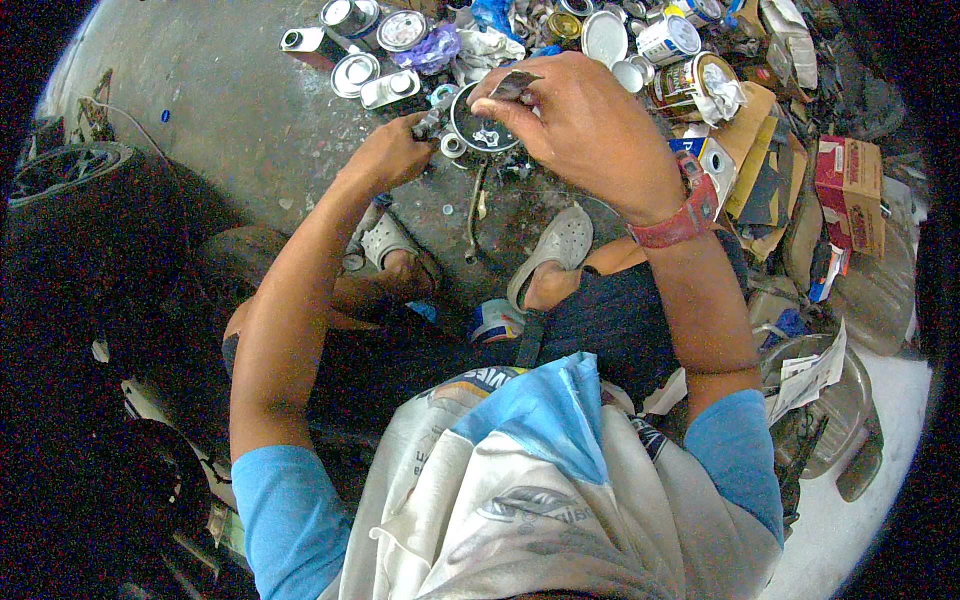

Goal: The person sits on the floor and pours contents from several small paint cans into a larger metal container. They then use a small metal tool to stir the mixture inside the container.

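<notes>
My left hand [392, 153] reaches forward, its fingers closed around a dark metal piece [434, 123] beside a round, open cup [456, 112]. Most of that piece is hidden by the fingers. Inside the cup's rim are a dark area and a pale, shiny patch. Over the cup's right side, my right hand [590, 130] pinches a small, dark, folded scrap [515, 85] between thumb and fingers. A red watch [680, 215] is on my right wrist. Just below the cup, a thin, hose-like piece [474, 215] runs toward my feet.
Several paint cans [403, 30] and a small rectangular tin [390, 89] stand ahead. Farther right are a can with white paper [695, 88], cardboard [765, 170] and a red box [850, 195]. A tire [80, 215] lies left. A lidded tub [497, 320] sits between my legs.
</notes>
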`<state>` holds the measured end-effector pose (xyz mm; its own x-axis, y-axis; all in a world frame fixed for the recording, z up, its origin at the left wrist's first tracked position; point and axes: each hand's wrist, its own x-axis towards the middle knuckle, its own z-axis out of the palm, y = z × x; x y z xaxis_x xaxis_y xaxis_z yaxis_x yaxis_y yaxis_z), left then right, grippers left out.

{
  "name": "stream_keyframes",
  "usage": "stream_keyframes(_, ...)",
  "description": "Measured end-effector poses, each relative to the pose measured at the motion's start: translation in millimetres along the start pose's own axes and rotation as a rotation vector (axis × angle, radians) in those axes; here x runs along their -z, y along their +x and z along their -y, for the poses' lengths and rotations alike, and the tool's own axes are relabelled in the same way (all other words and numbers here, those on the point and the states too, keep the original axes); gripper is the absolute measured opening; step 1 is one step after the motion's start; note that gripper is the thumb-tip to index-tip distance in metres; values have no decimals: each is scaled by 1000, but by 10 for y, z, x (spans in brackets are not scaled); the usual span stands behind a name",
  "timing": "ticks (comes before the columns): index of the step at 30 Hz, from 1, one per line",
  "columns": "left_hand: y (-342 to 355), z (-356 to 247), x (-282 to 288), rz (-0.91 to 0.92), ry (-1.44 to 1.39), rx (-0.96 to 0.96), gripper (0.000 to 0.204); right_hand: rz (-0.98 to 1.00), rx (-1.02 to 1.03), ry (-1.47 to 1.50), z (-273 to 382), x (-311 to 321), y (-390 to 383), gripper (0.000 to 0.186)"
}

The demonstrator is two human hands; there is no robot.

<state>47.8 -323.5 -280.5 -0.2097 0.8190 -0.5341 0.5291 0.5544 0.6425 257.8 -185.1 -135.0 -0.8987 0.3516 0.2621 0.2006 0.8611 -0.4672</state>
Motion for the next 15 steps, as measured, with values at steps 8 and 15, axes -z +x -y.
stream_keyframes(8, 57, 63, -29, 17, 21, -10, 53, 101, -73, 43, 14, 25, 21, 35)
stream_keyframes(15, -24, -15, -9, -3, 32, 16, 53, 70, -42, -25, 60, 30, 23, 37)
